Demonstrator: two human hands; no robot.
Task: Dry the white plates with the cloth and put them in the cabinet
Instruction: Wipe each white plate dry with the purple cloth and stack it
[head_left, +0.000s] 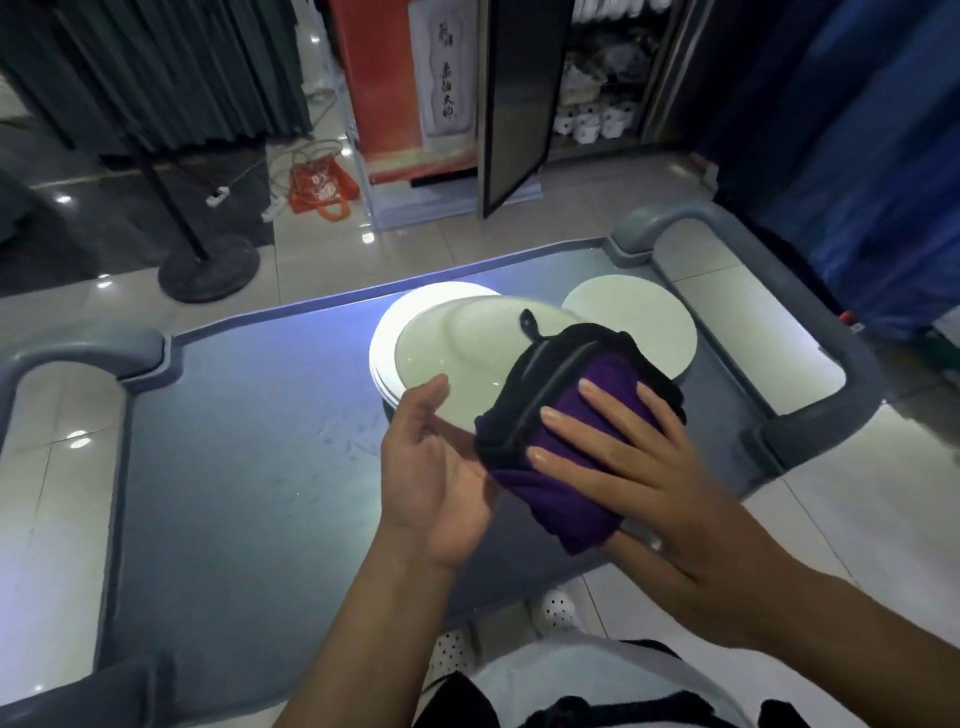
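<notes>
My left hand (431, 467) holds a white plate (467, 358) by its near edge while my right hand (639, 467) presses the purple cloth (582, 410) onto it.

Grey cart top (234, 467) w/ rounded handles at corners, faint smudges mid-surface. Tiled floor (52, 467) around it, light spots reflected. Far left: round black stand base (208, 270) w/ slanted pole, dark pleated curtain (171, 67) behind. Orange bag (322, 184) on floor by white power strip (218, 198) + cables. Red banner (405, 78) w/ white panel, black characters. Blue drape (857, 156) at right. White perforated shoes (558, 610), prob. clogs, near bottom edge.
</notes>
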